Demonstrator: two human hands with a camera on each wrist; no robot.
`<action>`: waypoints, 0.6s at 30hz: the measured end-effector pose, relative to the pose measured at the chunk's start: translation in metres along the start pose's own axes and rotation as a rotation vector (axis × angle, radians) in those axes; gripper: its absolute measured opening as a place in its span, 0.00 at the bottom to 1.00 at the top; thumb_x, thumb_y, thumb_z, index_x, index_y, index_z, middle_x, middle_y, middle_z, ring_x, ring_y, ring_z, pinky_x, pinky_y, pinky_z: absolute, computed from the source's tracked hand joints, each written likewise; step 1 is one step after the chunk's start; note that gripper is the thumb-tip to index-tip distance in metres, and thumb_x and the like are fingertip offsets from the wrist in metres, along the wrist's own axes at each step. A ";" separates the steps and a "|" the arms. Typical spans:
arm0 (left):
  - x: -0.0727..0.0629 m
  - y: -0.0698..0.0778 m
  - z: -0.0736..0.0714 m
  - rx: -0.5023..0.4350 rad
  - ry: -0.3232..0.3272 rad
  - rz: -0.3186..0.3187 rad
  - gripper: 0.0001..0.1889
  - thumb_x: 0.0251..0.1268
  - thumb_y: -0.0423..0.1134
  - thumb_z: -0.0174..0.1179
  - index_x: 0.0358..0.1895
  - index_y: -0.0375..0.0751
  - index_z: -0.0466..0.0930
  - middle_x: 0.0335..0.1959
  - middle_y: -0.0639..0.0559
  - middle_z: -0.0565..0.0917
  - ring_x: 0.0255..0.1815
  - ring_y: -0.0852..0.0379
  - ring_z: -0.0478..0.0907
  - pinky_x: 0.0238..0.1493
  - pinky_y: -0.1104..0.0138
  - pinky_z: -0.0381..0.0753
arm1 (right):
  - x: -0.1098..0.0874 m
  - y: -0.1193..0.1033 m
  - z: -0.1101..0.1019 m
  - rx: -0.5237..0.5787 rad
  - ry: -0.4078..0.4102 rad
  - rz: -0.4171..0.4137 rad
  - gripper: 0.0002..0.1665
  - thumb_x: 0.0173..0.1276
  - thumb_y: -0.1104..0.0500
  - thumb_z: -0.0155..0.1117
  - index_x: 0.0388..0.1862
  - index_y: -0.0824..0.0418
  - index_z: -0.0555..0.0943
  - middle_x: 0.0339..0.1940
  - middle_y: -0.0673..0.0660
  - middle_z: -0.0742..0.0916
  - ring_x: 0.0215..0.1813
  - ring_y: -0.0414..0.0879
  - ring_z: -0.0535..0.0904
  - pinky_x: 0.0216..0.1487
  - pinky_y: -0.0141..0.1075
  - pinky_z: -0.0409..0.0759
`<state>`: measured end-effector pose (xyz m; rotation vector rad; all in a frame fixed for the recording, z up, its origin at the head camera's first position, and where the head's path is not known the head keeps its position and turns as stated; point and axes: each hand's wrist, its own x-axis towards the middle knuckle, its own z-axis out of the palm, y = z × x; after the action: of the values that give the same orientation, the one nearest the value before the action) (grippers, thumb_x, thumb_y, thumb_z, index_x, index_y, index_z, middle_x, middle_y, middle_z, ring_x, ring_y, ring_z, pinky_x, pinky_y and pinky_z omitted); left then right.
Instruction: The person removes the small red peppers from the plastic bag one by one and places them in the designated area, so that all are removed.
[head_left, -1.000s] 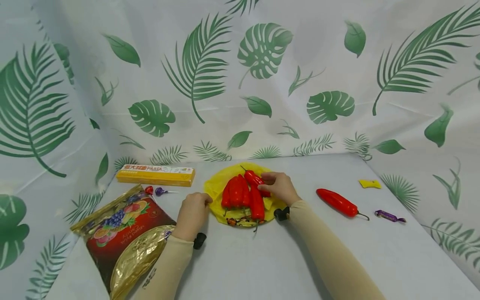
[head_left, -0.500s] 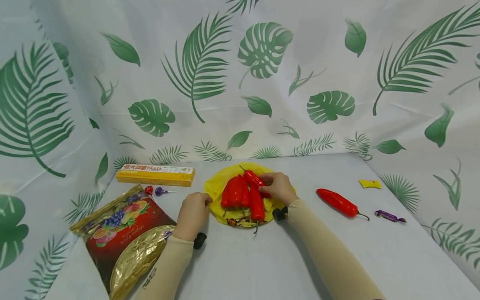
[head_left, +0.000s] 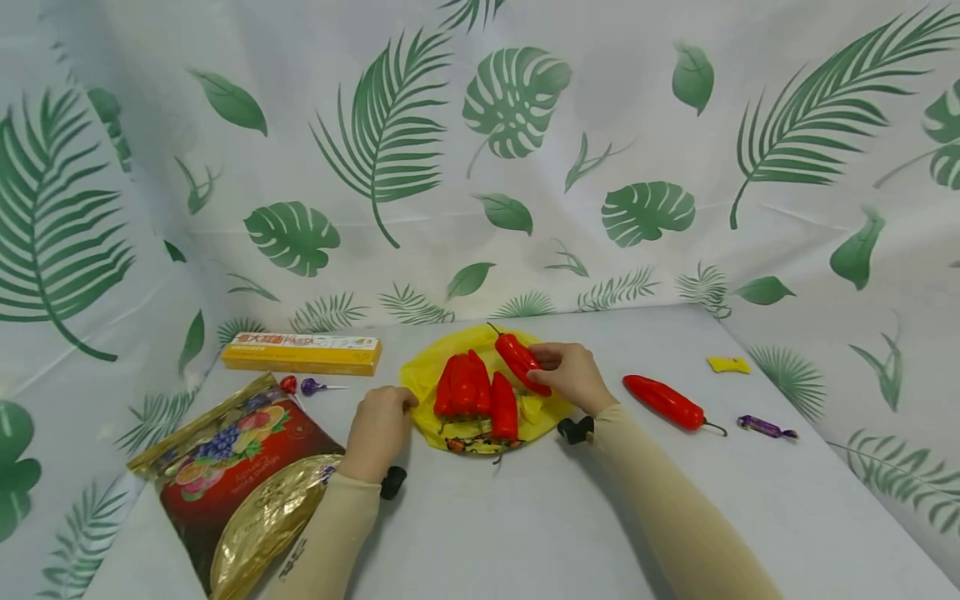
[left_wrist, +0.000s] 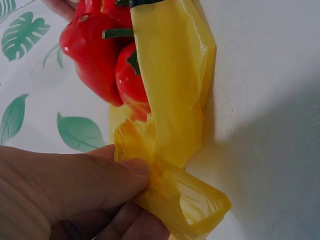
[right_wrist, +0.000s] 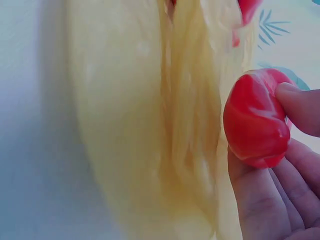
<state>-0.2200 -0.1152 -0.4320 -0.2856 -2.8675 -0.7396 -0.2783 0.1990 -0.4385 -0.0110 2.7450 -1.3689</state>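
In the middle of the table lies a yellow plastic bag with several red peppers on and in its opening. My left hand pinches the bag's left edge between thumb and fingers; the left wrist view shows the gathered bag film in that grip. A long red chili pepper is held over the bag's right side by my right hand. The right wrist view shows thumb and fingers around the blunt end of that chili pepper. Another red pepper stays at the bag's front.
A shiny candy bag lies left, under my left forearm. Behind it are a yellow pasta box, a red lollipop and a purple lollipop. To the right lie another chili pepper, a purple candy and a yellow packet.
The head view has shifted slightly. My right hand has moved a little to the right with the chili pepper, away from the peppers beside it. My left hand keeps its place on the bag's edge.
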 end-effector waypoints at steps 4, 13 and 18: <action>-0.001 0.001 0.000 -0.006 -0.001 0.004 0.08 0.65 0.26 0.65 0.42 0.37 0.91 0.42 0.42 0.91 0.46 0.45 0.88 0.54 0.51 0.88 | -0.010 0.005 -0.012 0.009 0.015 -0.003 0.30 0.69 0.57 0.73 0.69 0.58 0.80 0.63 0.61 0.88 0.62 0.57 0.85 0.63 0.48 0.86; -0.004 0.002 0.000 -0.005 -0.022 -0.012 0.08 0.66 0.26 0.65 0.43 0.37 0.91 0.43 0.42 0.91 0.46 0.46 0.87 0.56 0.50 0.87 | -0.038 0.027 -0.046 -0.038 0.013 0.021 0.32 0.70 0.53 0.72 0.71 0.56 0.78 0.66 0.61 0.86 0.64 0.58 0.83 0.60 0.48 0.88; -0.004 0.004 0.001 0.001 -0.018 0.005 0.08 0.65 0.26 0.66 0.43 0.36 0.91 0.42 0.42 0.91 0.45 0.45 0.88 0.55 0.50 0.88 | -0.061 0.044 -0.070 -0.102 0.029 0.041 0.34 0.70 0.52 0.72 0.72 0.58 0.77 0.65 0.64 0.86 0.64 0.60 0.82 0.57 0.48 0.89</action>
<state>-0.2152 -0.1121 -0.4324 -0.3013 -2.8827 -0.7389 -0.2214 0.2835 -0.4279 0.0598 2.8193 -1.2283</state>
